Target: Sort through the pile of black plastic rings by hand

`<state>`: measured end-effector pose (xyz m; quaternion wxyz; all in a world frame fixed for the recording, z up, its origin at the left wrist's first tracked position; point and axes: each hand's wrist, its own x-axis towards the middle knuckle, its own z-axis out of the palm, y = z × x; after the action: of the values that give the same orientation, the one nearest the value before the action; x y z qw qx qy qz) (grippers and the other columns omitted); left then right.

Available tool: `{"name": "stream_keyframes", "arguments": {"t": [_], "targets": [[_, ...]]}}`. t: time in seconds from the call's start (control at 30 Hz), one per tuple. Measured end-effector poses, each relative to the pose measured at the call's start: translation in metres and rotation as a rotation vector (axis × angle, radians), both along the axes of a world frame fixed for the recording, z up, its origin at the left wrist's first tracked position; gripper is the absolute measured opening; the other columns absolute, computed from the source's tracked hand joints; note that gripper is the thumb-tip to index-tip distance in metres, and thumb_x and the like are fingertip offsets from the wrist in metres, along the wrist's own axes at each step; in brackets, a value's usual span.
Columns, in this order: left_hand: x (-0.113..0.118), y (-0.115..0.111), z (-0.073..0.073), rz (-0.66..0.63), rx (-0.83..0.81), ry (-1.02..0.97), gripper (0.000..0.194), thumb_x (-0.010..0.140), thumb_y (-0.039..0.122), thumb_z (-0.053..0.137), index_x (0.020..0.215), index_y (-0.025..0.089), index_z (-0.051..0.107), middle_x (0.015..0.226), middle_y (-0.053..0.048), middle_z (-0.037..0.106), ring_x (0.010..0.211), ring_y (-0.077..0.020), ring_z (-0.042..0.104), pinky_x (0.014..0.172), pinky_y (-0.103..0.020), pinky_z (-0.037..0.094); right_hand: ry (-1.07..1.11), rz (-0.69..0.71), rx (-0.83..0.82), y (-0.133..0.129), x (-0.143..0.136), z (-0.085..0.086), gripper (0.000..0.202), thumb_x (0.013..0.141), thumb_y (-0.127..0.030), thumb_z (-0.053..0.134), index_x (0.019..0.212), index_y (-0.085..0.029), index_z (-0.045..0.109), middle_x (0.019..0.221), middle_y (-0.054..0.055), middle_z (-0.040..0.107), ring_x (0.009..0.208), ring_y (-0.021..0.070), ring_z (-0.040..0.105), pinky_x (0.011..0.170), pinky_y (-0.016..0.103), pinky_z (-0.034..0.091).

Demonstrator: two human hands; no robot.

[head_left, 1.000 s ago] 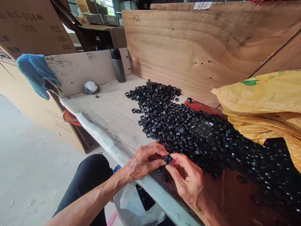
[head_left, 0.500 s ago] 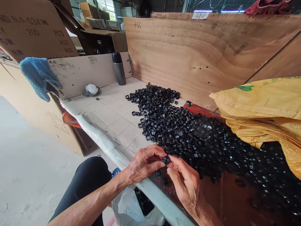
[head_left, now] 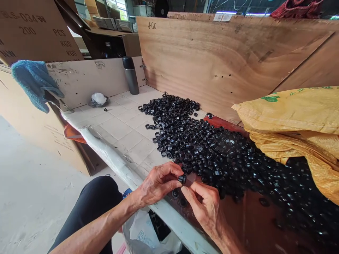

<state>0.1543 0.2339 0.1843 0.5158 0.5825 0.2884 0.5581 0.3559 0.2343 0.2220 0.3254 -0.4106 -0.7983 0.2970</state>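
Between the thumb and fingertips of my left hand [head_left: 159, 183] is a small round black plastic piece [head_left: 182, 179], held just above the front of the work surface. Close on its right is my right hand [head_left: 206, 203], with the thumb stretched towards the piece and the other fingers bent. A gap shows between that thumb and index finger, and I see nothing held there. Below my fingers lie two loose black round parts [head_left: 175, 193]. Behind both hands spreads a large heap of black plastic rings and caps [head_left: 196, 141].
A padded white edge [head_left: 113, 164] runs along the front, with a plastic bag [head_left: 140, 233] below it. A yellow sack [head_left: 286, 116] lies at right. Behind stand a dark flask [head_left: 131, 77] and a wooden board [head_left: 198, 56]. A blue towel [head_left: 35, 83] hangs at left.
My right fingers have drawn slightly away from the black piece, which stays in my left hand. The whole view has shifted a little.
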Motion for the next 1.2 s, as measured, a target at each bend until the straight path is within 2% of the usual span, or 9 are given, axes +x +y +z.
{"name": "stream_keyframes", "arguments": {"t": [0.13, 0.23, 0.37, 0.67, 0.9, 0.97, 1.03, 1.13, 1.2], "targets": [[-0.001, -0.001, 0.002, -0.016, 0.029, 0.050, 0.018, 0.091, 0.029, 0.071, 0.106, 0.018, 0.069, 0.114, -0.012, 0.062, 0.104, -0.0222, 0.064, 0.086, -0.033, 0.057, 0.068, -0.034, -0.033, -0.002, 0.000, -0.002, 0.019, 0.092, -0.038, 0.062, 0.089, -0.020, 0.065, 0.070, -0.001, 0.063, 0.061, 0.0137, 0.058, 0.058, 0.023, 0.046], [-0.002, -0.002, 0.003, -0.001, 0.056, 0.101, 0.016, 0.093, 0.028, 0.068, 0.105, 0.018, 0.068, 0.114, -0.012, 0.063, 0.105, -0.0228, 0.065, 0.088, -0.034, 0.057, 0.053, -0.050, -0.049, -0.002, -0.002, -0.003, 0.024, 0.093, -0.038, 0.063, 0.076, -0.020, 0.062, 0.061, -0.003, 0.057, 0.055, 0.0123, 0.054, 0.053, 0.022, 0.043], [-0.005, -0.003, 0.003, 0.015, 0.078, 0.150, 0.015, 0.094, 0.025, 0.067, 0.108, 0.018, 0.067, 0.117, -0.013, 0.063, 0.105, -0.0228, 0.066, 0.089, -0.035, 0.057, 0.149, -0.070, -0.058, -0.003, -0.006, -0.005, 0.015, 0.092, -0.036, 0.063, 0.095, -0.021, 0.064, 0.080, 0.001, 0.067, 0.069, 0.0151, 0.064, 0.065, 0.023, 0.050], [-0.006, -0.008, 0.003, 0.055, 0.510, 0.441, 0.033, 0.095, 0.003, 0.054, 0.121, 0.022, 0.058, 0.123, -0.012, 0.063, 0.114, -0.0207, 0.064, 0.093, -0.032, 0.055, 0.208, -0.135, -0.626, -0.007, -0.011, 0.007, 0.032, 0.093, -0.039, 0.055, 0.067, -0.020, 0.055, 0.053, -0.005, 0.056, 0.036, 0.0085, 0.049, 0.039, 0.021, 0.033], [-0.004, -0.011, 0.009, -0.015, 0.535, 0.524, 0.025, 0.096, 0.005, 0.052, 0.115, 0.019, 0.058, 0.116, -0.013, 0.064, 0.107, -0.0203, 0.065, 0.088, -0.031, 0.056, 0.218, -0.035, -0.860, -0.002, -0.005, 0.002, 0.047, 0.095, -0.052, 0.046, 0.060, -0.021, 0.051, 0.047, -0.004, 0.048, 0.030, 0.0084, 0.039, 0.032, 0.022, 0.026], [-0.003, -0.013, 0.014, -0.075, 0.533, 0.574, 0.026, 0.094, 0.004, 0.052, 0.115, 0.019, 0.058, 0.113, -0.012, 0.065, 0.103, -0.0196, 0.065, 0.087, -0.030, 0.055, 0.082, -0.049, -0.734, 0.003, 0.000, -0.002, 0.052, 0.097, -0.055, 0.043, 0.058, -0.021, 0.049, 0.046, -0.004, 0.046, 0.032, 0.0090, 0.039, 0.034, 0.023, 0.027], [-0.001, -0.016, 0.020, -0.103, 0.533, 0.629, 0.025, 0.088, 0.006, 0.058, 0.110, 0.019, 0.060, 0.105, -0.011, 0.066, 0.097, -0.0217, 0.065, 0.086, -0.034, 0.054, -0.042, -0.130, -0.378, 0.010, 0.006, -0.005, 0.045, 0.098, -0.050, 0.049, 0.063, -0.022, 0.051, 0.051, -0.003, 0.050, 0.042, 0.0111, 0.047, 0.042, 0.023, 0.036], [0.002, -0.015, 0.025, -0.058, 0.517, 0.653, 0.016, 0.081, 0.014, 0.067, 0.095, 0.019, 0.062, 0.093, -0.009, 0.066, 0.093, -0.0249, 0.063, 0.087, -0.039, 0.051, -0.075, -0.163, 0.127, 0.021, 0.011, -0.011, 0.010, 0.095, -0.027, 0.055, 0.091, -0.021, 0.061, 0.081, 0.004, 0.063, 0.071, 0.0168, 0.061, 0.066, 0.026, 0.051], [0.005, -0.010, 0.026, 0.046, 0.433, 0.663, 0.009, 0.085, 0.018, 0.065, 0.093, 0.019, 0.063, 0.091, -0.007, 0.064, 0.088, -0.0229, 0.062, 0.082, -0.036, 0.051, -0.111, -0.104, 0.260, 0.026, 0.011, -0.016, 0.022, 0.095, -0.016, 0.050, 0.114, -0.020, 0.060, 0.099, 0.008, 0.063, 0.086, 0.0201, 0.065, 0.076, 0.030, 0.054]]}}
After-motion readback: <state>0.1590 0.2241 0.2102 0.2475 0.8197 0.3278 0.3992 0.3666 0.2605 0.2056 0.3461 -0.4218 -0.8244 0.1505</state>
